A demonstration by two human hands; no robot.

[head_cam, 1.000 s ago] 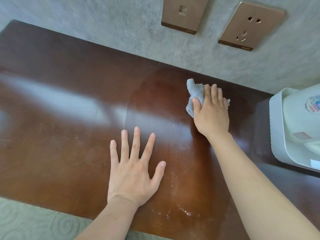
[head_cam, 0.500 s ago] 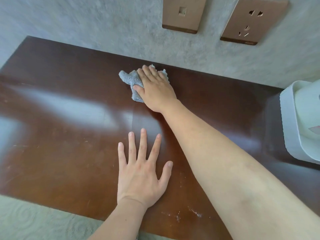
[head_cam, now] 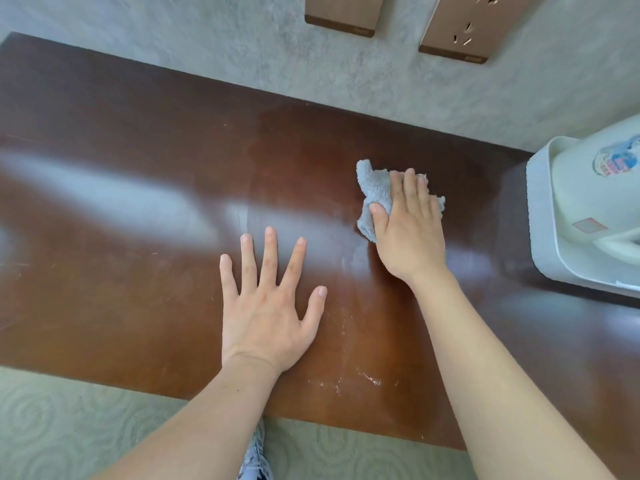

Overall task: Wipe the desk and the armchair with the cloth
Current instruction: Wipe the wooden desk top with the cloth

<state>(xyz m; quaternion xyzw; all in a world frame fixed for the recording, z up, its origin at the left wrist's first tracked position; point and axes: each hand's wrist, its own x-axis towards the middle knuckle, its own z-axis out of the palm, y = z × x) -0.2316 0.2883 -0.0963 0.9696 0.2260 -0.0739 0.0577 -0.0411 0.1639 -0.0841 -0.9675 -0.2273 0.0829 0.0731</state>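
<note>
Nearest the camera, pale patterned carpet and the toe of a shoe under the desk's front edge. On the dark wooden desk, close to that edge, a scatter of whitish smears, not yet wiped. Just beyond, left hand laid flat with fingers spread, holding nothing, bracing on the wood. Farther in and to the right, right hand pressed palm-down on a crumpled grey cloth, fingers flat over it rather than curled around it, cloth bunched out past the thumb. At the right edge, a white appliance standing near the cloth but apart from it. Behind, grey wall with two bronze socket plates. Mid-wipe of the desk, by the look of it; armchair nowhere in view. Next stroke likely toward the smears at the front, needing steady downward pressure and care not to knock the appliance.
</note>
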